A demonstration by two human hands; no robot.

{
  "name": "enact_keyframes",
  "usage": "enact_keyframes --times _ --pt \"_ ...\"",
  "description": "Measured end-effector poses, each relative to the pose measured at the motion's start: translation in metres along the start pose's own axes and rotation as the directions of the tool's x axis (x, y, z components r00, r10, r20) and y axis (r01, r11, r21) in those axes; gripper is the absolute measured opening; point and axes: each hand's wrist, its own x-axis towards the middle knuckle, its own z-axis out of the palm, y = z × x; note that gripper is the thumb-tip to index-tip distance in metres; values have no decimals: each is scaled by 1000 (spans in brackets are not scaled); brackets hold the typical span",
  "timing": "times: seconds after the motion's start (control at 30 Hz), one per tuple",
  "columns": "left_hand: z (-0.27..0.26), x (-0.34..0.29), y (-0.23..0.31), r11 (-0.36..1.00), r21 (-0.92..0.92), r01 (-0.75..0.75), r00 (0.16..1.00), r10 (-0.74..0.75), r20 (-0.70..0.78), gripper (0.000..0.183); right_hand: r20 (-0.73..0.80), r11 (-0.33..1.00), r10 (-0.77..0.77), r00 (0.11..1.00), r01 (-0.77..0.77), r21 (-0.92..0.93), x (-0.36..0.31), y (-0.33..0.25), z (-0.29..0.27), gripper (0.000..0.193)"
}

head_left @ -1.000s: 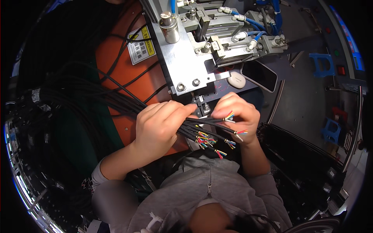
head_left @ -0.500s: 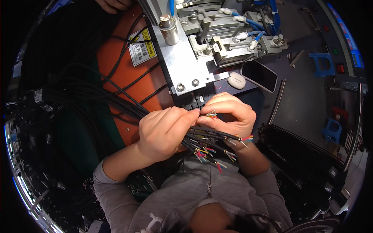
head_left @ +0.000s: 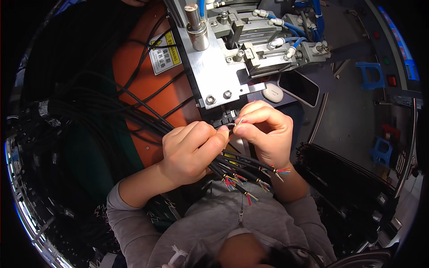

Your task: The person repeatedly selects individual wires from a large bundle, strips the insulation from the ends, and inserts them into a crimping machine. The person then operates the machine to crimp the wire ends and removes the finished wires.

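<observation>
My left hand (head_left: 190, 149) is closed round a black cable, thumb and forefinger pinching it close to its stripped end. From under this hand a bundle of black braided cables (head_left: 243, 157) fans out to the right, their ends showing short coloured wires (head_left: 230, 182). My right hand (head_left: 268, 131) pinches the thin wires (head_left: 239, 122) at the end of the cable, thumb against forefinger. Both hands' fingertips almost meet, just in front of a small black fixture (head_left: 225, 119) at the machine's lower edge. The far part of the held cable is hidden by my left hand.
Above my hands stands a machine with a metal plate (head_left: 210, 67), pneumatic cylinders and blue hoses (head_left: 292, 32). A phone (head_left: 299, 88) and a white rounded case (head_left: 272, 93) lie to its right. Black cables (head_left: 143, 118) cross the orange surface (head_left: 127, 67) at left. Blue stools (head_left: 372, 75) stand farther right.
My right fingers have drawn together at the cable's end; the coloured wires there, spread before, are now mostly covered by the fingertips. Another person's hand at the top has shifted mostly out of view.
</observation>
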Motion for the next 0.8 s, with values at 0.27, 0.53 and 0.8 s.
enact_keyframes --times 0.27,0.53,0.8 --pt "2 -4 0 983 180 -32 998 20 65 11 197 559 -414 889 419 -715 3 -6 -1 17" --pt "5 -6 -1 970 222 -97 992 75 105 26 185 917 398 899 -385 -101 4 -12 -30 15" --pt "8 -7 3 945 313 -97 959 4 284 33 128 722 -121 984 176 -670 7 12 -24 8"
